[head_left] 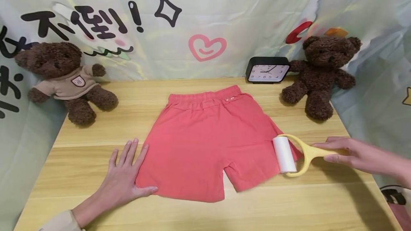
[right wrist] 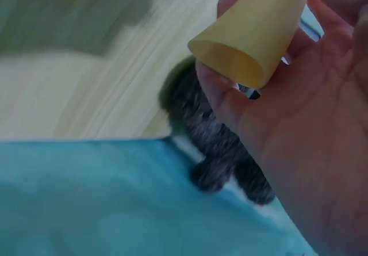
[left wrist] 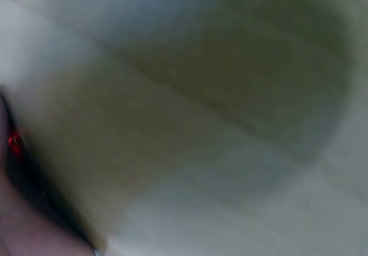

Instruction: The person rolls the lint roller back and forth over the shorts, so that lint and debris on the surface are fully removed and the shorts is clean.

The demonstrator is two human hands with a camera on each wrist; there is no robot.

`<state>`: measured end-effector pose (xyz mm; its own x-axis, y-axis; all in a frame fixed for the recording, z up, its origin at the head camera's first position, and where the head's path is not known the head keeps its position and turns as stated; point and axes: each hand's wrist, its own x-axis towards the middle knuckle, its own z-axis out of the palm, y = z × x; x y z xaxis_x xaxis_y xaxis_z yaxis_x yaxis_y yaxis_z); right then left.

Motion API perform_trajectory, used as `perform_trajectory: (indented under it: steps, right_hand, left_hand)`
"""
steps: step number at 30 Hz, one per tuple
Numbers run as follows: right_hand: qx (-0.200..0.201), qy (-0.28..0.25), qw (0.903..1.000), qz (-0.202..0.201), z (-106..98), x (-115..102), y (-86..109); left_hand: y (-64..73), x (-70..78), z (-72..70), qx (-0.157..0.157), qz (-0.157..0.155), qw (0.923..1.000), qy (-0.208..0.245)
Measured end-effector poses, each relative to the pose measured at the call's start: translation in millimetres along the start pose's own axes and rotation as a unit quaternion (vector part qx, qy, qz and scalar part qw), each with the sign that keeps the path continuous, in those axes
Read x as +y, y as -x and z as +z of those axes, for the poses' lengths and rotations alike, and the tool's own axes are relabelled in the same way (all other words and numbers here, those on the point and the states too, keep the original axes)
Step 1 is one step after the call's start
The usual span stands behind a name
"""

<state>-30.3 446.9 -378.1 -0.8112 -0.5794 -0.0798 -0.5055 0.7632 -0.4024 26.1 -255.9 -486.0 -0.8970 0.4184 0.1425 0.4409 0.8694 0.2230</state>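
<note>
Coral-red shorts (head_left: 189,145) lie spread on the wooden table (head_left: 128,216), waistband toward the back. My left hand (head_left: 120,179) rests with straight, spread fingers at their left edge, the thumb over the lower left hem. In my right hand (head_left: 350,154) is a lint roller (head_left: 284,154), gripped by its yellow handle (head_left: 316,152). Its white roll overlaps the right leg's outer edge in the head view. The right wrist view shows the handle's hollow end (right wrist: 230,60) between fingers and thumb. Only blurred tabletop (left wrist: 172,123) and a bit of skin fill the left wrist view.
Behind the shorts stands a black-framed clock (head_left: 268,70). A brown teddy bear (head_left: 324,74) sits at the back right, another bear (head_left: 72,85) in a beige top at the back left. Printed cloth (head_left: 244,17) hangs around the table's back and sides.
</note>
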Motion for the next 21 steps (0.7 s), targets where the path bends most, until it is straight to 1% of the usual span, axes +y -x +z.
perform_trajectory:
  steps: [3,8,10,12,14,17,19,21]
  right_hand:
    - [0.008,-0.001,1.0000,0.003,-4,7,9.9]
    - [0.010,-0.021,0.9997,0.003,-10,18,27.7]
    - [0.015,-0.016,0.9997,0.012,-11,22,34.9]
    - [0.023,-0.017,0.9989,0.037,-11,24,41.7]
    - [0.036,-0.022,0.9971,0.063,-9,25,48.6]
    - [0.062,-0.023,0.9942,0.085,-3,26,62.1]
    - [0.084,-0.015,0.9928,0.083,2,27,73.7]
    - [0.118,-0.002,0.9898,0.080,7,27,85.6]
  left_hand:
    - [-0.3,0.0,1.2,0.003,0.001,1.0000,-0.001]
    - [-1.1,-0.1,2.6,0.006,0.002,1.0000,-0.001]
    - [-1.2,0.1,2.7,0.007,0.001,1.0000,-0.001]
    - [-1.5,0.2,2.5,0.007,0.001,1.0000,0.000]
    - [-1.6,0.3,2.2,0.007,0.000,1.0000,0.000]
    - [-1.2,0.5,1.4,0.007,0.000,1.0000,0.003]
    - [-0.6,0.6,1.0,0.006,0.000,1.0000,0.005]
    - [0.1,0.8,0.7,0.004,-0.001,1.0000,0.007]
